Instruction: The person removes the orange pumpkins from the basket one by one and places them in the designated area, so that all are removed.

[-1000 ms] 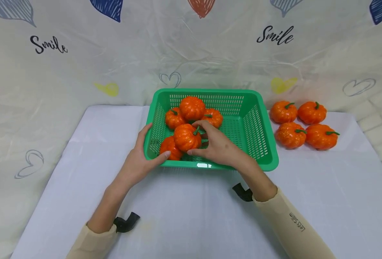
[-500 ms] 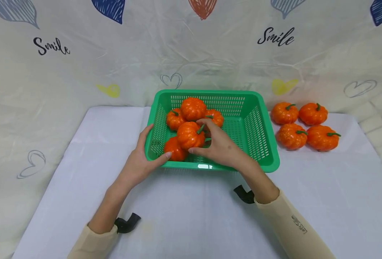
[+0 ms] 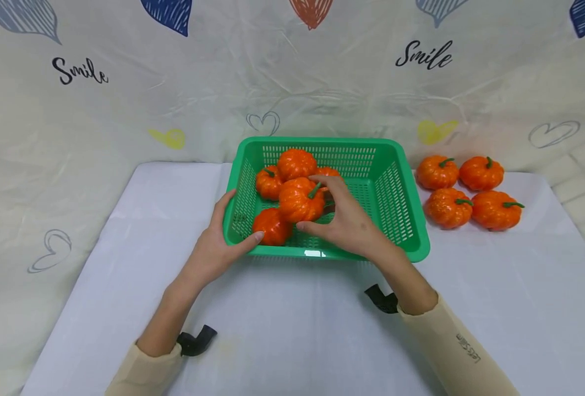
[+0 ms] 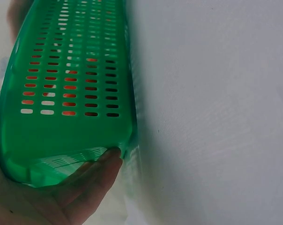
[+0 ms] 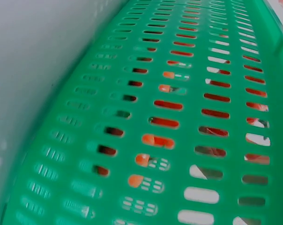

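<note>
In the head view my right hand [image 3: 349,223] grips a small orange pumpkin [image 3: 299,202] with a green stem, thumb in front and fingers behind. It is raised inside a green slotted plastic basket [image 3: 371,255]. My left hand [image 3: 213,245] holds the basket's left front corner, its thumb over the rim; the left wrist view shows fingers [image 4: 97,185] curled around the outside. Another pumpkin [image 3: 272,228] lies by that thumb. Behind the held one are three more, including a top pumpkin [image 3: 296,164]. Through the slots of the basket wall [image 5: 179,136], the right wrist view shows orange patches; the hand is hidden there.
Several pumpkins [image 3: 449,209] sit grouped on the white-covered table [image 3: 292,330], just right of the basket. A printed sheet [image 3: 332,71] hangs behind, close to the basket's back rim. Black wrist pieces [image 3: 195,341] stick out at both cuffs.
My right hand has lifted the held pumpkin up and to the right, away from the front left pumpkin, which now shows more fully. The left hand keeps its hold on the basket.
</note>
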The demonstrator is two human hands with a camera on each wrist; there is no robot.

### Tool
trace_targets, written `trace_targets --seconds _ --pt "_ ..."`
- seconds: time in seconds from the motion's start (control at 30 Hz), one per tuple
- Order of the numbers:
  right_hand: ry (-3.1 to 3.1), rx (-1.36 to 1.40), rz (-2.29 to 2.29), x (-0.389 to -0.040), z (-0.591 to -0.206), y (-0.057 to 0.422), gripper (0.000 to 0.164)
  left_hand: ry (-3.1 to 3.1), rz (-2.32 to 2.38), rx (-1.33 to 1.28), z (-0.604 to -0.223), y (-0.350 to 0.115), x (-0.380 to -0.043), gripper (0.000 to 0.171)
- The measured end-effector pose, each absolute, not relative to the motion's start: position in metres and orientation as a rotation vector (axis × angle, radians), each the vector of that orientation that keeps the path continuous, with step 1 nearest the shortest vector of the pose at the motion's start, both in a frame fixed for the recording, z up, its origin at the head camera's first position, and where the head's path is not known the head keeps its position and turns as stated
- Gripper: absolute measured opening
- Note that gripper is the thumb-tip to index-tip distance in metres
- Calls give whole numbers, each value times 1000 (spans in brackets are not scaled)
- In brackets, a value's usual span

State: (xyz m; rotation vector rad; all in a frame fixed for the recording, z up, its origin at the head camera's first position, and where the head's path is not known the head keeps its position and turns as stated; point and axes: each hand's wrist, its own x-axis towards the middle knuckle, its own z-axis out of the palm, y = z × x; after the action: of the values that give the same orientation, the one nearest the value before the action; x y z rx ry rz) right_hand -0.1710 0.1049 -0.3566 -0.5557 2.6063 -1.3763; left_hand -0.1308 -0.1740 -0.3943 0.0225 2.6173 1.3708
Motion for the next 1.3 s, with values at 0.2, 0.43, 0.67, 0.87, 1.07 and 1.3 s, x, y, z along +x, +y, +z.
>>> trace_targets --seconds 0.2,0.43,0.67,0.87,1.07,1.3 --pt "2607 -526 -1401 -170 -354 114 88 2612 1379 20 -393 -175 -131 98" --pt "2652 -510 -1383 -169 -351 128 89 2618 1374 12 -393 -175 -131 99" --pt "2688 -473 -1382 -166 -348 140 86 2607 1373 7 -393 -175 -131 99" --pt "2731 -477 -1377 -164 -345 149 84 2607 1379 15 -393 -175 -131 99" --pt "2773 -461 -1366 -161 -344 158 83 2609 1378 8 -393 -176 -131 99" --pt "2791 -413 -1346 -158 -341 172 83 2604 1370 7 -394 -174 -132 99"
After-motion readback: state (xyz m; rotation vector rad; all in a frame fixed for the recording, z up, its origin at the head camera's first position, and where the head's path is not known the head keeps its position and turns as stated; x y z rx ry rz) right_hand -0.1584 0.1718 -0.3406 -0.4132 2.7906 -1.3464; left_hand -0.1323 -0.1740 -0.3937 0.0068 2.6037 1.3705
